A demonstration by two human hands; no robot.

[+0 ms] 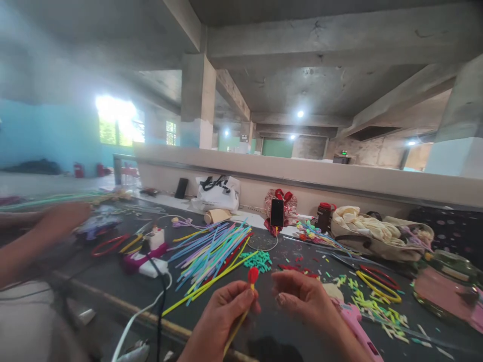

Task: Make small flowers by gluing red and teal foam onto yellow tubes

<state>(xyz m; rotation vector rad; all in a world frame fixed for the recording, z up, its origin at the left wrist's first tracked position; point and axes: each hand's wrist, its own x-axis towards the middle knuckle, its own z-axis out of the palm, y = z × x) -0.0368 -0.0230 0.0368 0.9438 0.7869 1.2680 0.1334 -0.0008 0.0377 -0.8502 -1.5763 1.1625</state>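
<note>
My left hand pinches a yellow pipe cleaner between thumb and fingers. A small red tuft sits at its upper end. Just to the right, my right hand hangs over the black tabletop with its fingers curved and apart, nothing visible in them. Beside the right wrist lies a pink glue gun, partly hidden by the forearm. Beyond the left hand is a pile of blue, lilac and yellow pipe cleaners. Short turquoise pieces lie in a heap behind the red tuft.
Cut yellow-green pieces and yellow-handled pliers lie at right, near a jar. A propped phone stands behind. A power strip with cables is at left, near another person's arm. A low partition runs behind.
</note>
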